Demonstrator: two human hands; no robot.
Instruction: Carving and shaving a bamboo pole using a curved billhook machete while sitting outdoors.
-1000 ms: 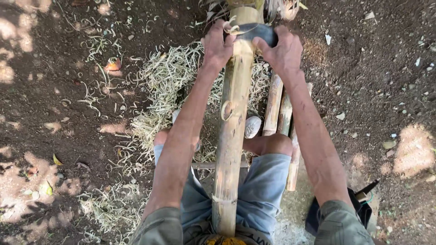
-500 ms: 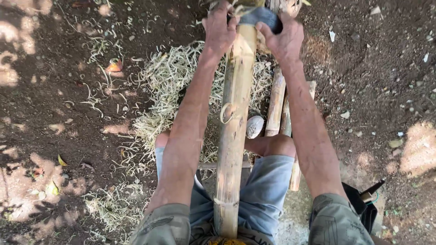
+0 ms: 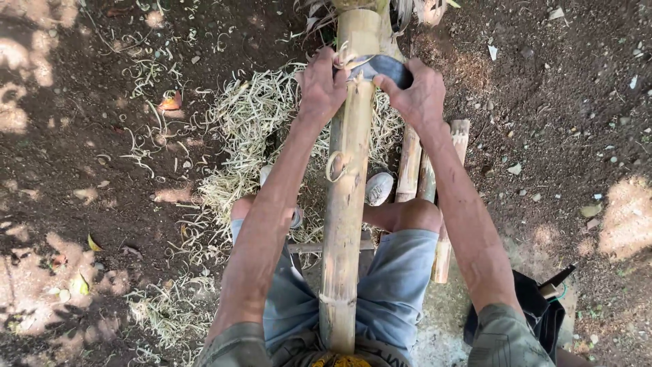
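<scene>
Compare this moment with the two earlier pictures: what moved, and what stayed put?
Both hands, left and right, slid the curved blade back along the bamboo pole toward the body, after a push outward. A curl of shaving sits at the blade. Grip on both blade ends is unchanged; pole, split pieces and shavings stayed.

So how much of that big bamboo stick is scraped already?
Quite a lot looks done: a pile of pale shavings lies on the ground. Right now the left hand and right hand hold a dark blade across the bamboo pole. Darker patches near the lap look unscraped.
</scene>
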